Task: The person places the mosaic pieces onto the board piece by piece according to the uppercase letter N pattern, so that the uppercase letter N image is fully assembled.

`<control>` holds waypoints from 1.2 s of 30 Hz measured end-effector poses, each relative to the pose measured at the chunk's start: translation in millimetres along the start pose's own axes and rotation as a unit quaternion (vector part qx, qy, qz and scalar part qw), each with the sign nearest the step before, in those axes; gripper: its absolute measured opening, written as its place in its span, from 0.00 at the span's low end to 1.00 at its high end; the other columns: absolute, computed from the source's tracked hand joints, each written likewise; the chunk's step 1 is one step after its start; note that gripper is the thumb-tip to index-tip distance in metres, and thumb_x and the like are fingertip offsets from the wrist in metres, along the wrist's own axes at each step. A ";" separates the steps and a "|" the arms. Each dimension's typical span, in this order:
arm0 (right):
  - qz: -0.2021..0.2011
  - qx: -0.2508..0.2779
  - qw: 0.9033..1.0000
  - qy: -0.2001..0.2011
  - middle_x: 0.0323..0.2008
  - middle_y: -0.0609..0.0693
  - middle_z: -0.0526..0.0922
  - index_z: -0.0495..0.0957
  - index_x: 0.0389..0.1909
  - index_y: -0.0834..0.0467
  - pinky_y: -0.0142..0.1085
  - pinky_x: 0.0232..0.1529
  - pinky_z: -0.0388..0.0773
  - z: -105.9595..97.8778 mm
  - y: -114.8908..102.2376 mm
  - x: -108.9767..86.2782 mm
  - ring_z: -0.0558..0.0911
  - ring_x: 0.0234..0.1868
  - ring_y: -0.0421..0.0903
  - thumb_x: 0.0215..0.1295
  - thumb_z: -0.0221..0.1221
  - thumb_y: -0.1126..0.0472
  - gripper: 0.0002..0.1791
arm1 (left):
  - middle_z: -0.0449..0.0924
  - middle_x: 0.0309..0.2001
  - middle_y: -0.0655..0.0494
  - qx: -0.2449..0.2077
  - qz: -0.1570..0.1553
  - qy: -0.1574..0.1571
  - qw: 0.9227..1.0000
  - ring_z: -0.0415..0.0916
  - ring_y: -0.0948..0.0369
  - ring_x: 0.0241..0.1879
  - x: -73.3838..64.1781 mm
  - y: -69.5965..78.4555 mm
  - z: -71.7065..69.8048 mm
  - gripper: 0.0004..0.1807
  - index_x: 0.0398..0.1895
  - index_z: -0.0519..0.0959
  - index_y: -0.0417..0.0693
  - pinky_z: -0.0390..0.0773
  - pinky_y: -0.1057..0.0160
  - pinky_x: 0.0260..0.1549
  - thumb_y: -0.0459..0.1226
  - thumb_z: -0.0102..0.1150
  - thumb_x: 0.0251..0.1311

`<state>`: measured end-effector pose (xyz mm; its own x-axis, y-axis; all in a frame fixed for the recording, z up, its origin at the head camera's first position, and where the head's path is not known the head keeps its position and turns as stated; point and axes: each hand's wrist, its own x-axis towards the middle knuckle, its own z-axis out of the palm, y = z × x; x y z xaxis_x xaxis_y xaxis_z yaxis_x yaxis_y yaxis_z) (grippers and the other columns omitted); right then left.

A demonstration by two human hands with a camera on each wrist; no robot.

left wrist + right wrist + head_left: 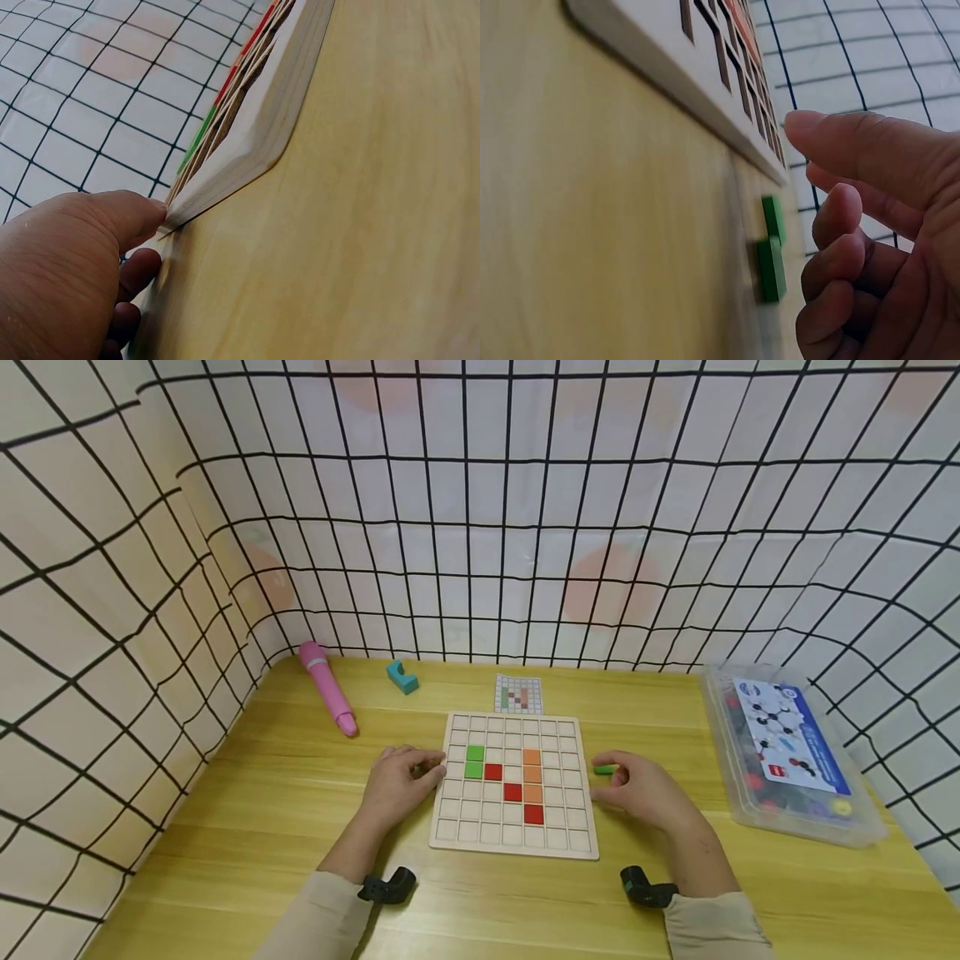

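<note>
A wooden grid board lies flat, with green, red and orange squares in some of its cells. At its left edge rests my left hand; in the left wrist view the thumb tip is right at the board's side, fingers loosely bent below. My right hand hovers by the right edge with nothing between thumb and fingers. Green blocks lie on the table beside the board, partly hidden behind that hand in the head view.
A small printed grid card lies behind the board. Back left are a teal angled block and a pink microphone-shaped object. At the right stands a clear plastic box with a blue-and-white label. Black wire mesh surrounds the table.
</note>
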<state>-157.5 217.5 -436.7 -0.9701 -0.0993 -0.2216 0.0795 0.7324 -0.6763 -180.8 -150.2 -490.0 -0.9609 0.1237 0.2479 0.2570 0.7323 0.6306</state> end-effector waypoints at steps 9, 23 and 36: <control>0.009 -0.021 1.000 -0.004 0.30 0.50 0.75 0.77 0.60 0.60 0.38 0.32 0.66 -11.6 17.5 -3.4 0.71 0.30 0.46 0.64 0.69 0.53 0.27 | 0.83 0.32 0.62 -0.001 0.000 -0.002 1.000 0.69 0.62 0.34 0.0 1.5 -1.1 0.12 0.47 0.89 0.54 0.66 0.61 0.41 0.42 0.70 0.61; 0.038 -0.041 0.998 0.009 0.33 0.52 0.76 0.77 0.59 0.60 0.39 0.34 0.67 -21.0 34.8 -5.9 0.73 0.32 0.48 0.64 0.67 0.55 0.25 | 0.83 0.32 0.62 0.001 -0.001 0.002 1.000 0.68 0.62 0.35 -0.2 2.3 -0.9 0.11 0.46 0.89 0.55 0.66 0.61 0.40 0.43 0.70 0.61; 0.035 -0.031 0.999 0.013 0.32 0.51 0.76 0.79 0.55 0.61 0.39 0.34 0.68 -20.6 38.5 -4.2 0.72 0.32 0.47 0.64 0.67 0.56 0.21 | 0.83 0.32 0.63 0.000 0.005 0.005 1.000 0.68 0.63 0.35 -0.7 0.2 0.1 0.11 0.46 0.89 0.55 0.66 0.61 0.40 0.43 0.70 0.61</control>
<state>-155.1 260.0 -447.4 -0.9684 -0.0290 -0.2475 0.1339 0.7772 -0.6148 -180.1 -150.1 -490.2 -0.9569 0.1251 0.2621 0.2675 0.7310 0.6277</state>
